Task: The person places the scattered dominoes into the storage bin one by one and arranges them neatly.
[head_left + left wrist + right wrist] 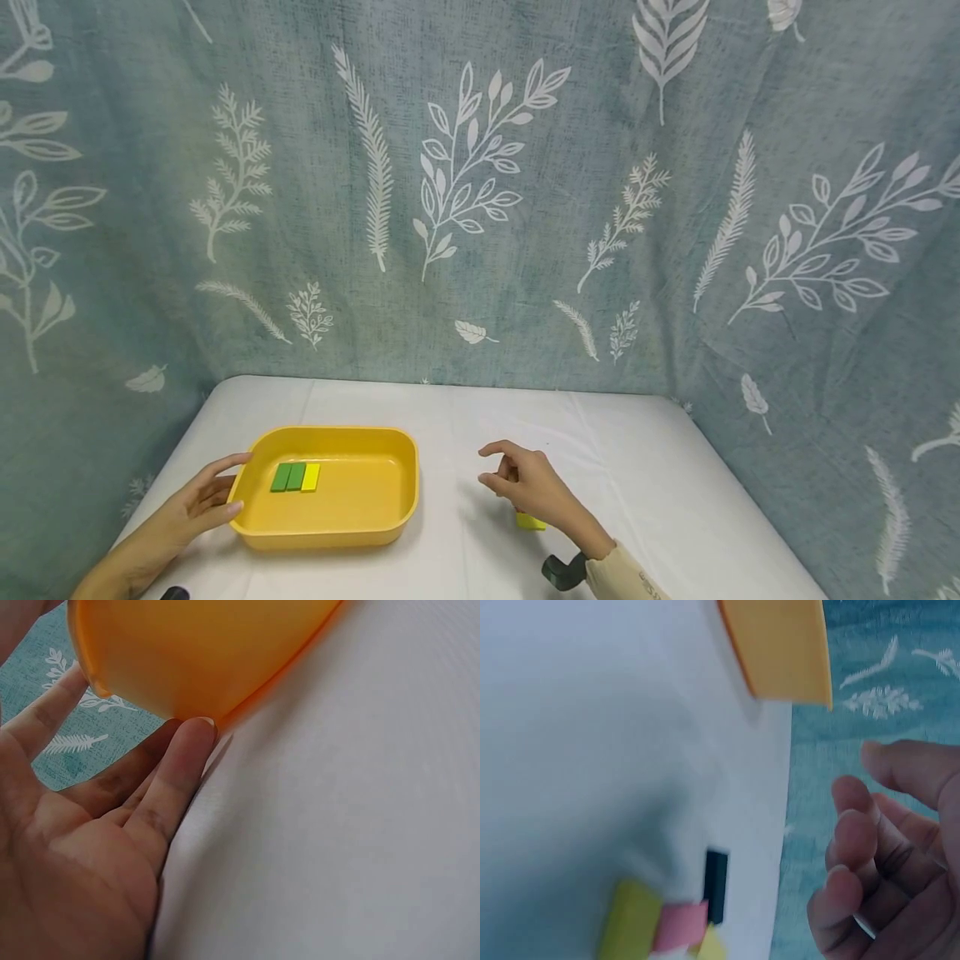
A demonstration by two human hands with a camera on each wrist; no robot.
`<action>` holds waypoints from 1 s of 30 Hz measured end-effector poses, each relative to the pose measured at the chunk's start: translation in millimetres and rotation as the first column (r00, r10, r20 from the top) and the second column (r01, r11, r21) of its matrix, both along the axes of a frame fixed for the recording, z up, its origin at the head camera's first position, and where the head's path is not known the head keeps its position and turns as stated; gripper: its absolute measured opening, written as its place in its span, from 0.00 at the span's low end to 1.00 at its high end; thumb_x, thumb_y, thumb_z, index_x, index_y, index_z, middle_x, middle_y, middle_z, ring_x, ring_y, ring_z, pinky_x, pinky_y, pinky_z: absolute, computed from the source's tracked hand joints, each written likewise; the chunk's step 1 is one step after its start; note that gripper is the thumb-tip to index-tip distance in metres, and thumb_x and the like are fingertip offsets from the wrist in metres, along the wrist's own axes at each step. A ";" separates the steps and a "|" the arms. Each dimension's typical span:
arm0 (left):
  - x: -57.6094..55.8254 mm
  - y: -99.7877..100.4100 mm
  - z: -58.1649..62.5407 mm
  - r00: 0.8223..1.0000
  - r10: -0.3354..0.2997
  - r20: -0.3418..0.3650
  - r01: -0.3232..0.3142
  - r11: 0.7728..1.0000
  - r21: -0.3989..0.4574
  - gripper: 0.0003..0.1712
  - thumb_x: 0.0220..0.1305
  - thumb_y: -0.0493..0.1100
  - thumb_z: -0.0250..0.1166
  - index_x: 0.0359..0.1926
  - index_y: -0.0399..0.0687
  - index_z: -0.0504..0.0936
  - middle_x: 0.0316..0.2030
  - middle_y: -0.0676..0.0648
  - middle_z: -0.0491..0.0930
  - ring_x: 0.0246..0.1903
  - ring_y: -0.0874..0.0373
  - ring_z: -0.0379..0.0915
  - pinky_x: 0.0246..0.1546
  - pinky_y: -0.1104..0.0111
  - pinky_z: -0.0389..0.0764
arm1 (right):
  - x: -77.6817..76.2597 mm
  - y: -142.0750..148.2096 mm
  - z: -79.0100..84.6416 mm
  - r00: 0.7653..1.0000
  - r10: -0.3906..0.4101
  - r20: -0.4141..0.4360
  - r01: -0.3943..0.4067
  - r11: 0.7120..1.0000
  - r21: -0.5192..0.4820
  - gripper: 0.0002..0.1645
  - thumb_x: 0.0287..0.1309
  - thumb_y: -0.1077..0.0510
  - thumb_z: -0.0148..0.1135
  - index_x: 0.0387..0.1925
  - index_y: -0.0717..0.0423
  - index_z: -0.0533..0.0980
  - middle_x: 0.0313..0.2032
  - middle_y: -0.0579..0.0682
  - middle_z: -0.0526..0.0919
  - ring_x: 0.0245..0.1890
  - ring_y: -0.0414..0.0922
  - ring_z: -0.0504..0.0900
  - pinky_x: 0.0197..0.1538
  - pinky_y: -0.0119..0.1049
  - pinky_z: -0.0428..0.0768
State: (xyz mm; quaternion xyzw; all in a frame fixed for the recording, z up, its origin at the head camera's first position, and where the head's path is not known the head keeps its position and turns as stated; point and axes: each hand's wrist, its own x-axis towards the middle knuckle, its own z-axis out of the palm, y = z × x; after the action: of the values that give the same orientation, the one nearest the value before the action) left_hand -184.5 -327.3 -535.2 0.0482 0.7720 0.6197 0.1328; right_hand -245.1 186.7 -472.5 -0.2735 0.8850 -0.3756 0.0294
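A shallow yellow tray [352,540] stands on the table, with two green blocks [281,477] and a yellow block [311,477] side by side inside it. My left hand [183,512] touches the tray's left end with spread fingers; in the left wrist view, fingertips [196,739] rest against its outer wall. To the right of the tray, my right hand [528,483] hovers over the table, fingers loosely bent and thumb apart, holding nothing. Under it, the right wrist view has a yellow-green block [630,922], a pink block [681,926], a dark block [715,886] and another yellow piece [711,945], partly cut off.
A white cloth [645,483] covers the table. Behind and beside it hangs a blue-green curtain [525,317] with white leaf prints. A dark device [564,573] sits at my right wrist, and part of another [175,593] appears near my left wrist.
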 end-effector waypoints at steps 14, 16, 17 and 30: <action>0.6 1.7 0.7 1.000 0.020 0.004 -0.019 1.000 -0.012 0.43 0.76 0.47 0.62 0.81 0.52 0.48 0.72 0.31 0.60 0.58 0.59 0.71 0.50 0.70 0.76 | 13.4 61.8 -26.9 0.993 -0.117 -0.005 0.117 0.992 0.052 0.20 0.64 0.55 0.72 0.54 0.57 0.80 0.22 0.39 0.78 0.18 0.32 0.69 0.23 0.28 0.70; 0.7 1.5 0.3 1.000 0.017 0.004 -0.017 1.000 -0.002 0.43 0.76 0.47 0.61 0.81 0.52 0.48 0.72 0.31 0.59 0.58 0.61 0.71 0.50 0.71 0.76 | 15.2 69.0 -29.7 0.990 -0.144 0.004 0.144 0.987 0.070 0.19 0.63 0.54 0.73 0.53 0.55 0.80 0.22 0.39 0.78 0.18 0.32 0.69 0.23 0.29 0.70; 0.7 1.5 0.1 1.000 0.016 0.004 -0.016 1.000 0.004 0.43 0.76 0.47 0.61 0.81 0.52 0.48 0.72 0.31 0.59 0.57 0.62 0.71 0.50 0.72 0.76 | 15.9 72.2 -31.0 0.988 -0.155 0.006 0.154 0.985 0.080 0.19 0.63 0.54 0.73 0.53 0.55 0.80 0.22 0.39 0.78 0.18 0.32 0.69 0.23 0.29 0.70; -0.1 0.2 -1.6 1.000 0.009 -0.004 -0.009 1.000 0.022 0.42 0.77 0.46 0.61 0.81 0.52 0.48 0.73 0.31 0.58 0.57 0.65 0.71 0.51 0.72 0.76 | 21.0 93.1 -42.2 0.967 -0.232 0.104 0.218 0.967 0.135 0.20 0.60 0.50 0.75 0.51 0.51 0.82 0.23 0.41 0.78 0.20 0.37 0.71 0.25 0.30 0.71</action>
State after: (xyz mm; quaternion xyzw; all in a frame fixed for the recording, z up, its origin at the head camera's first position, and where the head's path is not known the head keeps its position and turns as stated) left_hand -184.5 -327.1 -536.9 0.0476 0.7657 0.6286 0.1280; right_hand -224.1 279.8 -514.6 -0.1460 0.9284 -0.3370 0.0558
